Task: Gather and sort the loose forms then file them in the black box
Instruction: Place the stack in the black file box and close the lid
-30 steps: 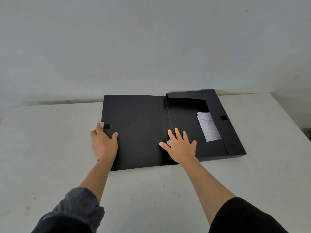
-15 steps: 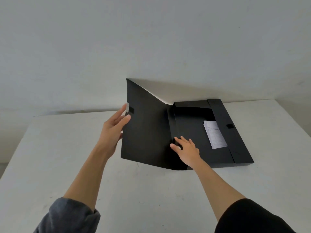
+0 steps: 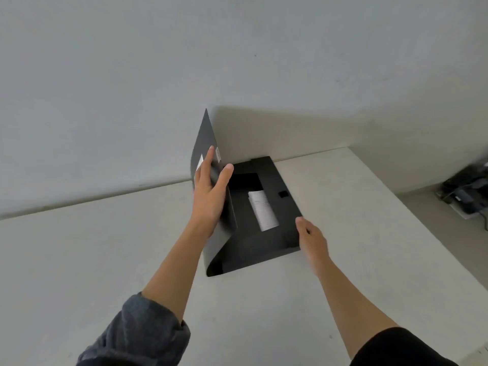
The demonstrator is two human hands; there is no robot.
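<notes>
The black box [image 3: 269, 244] lies on the white table [image 3: 105, 247], near the wall. Its lid flap [image 3: 204, 143] stands almost upright over the left side of the box. My left hand [image 3: 210, 194] grips the flap's free edge, thumb on the inner face and fingers on the outer face. White forms [image 3: 262, 211] lie inside the box and show through its opening. My right hand [image 3: 311, 239] rests against the box's near right corner, fingers loosely apart and holding nothing.
A grey wall runs right behind the table. The table's right edge [image 3: 422, 220] drops off to the floor, where a dark device with cables [image 3: 467, 196] lies at the far right.
The lid flap has swung from flat on the table up to nearly vertical in my left hand. My right hand has moved from the box's spine to its near right corner.
</notes>
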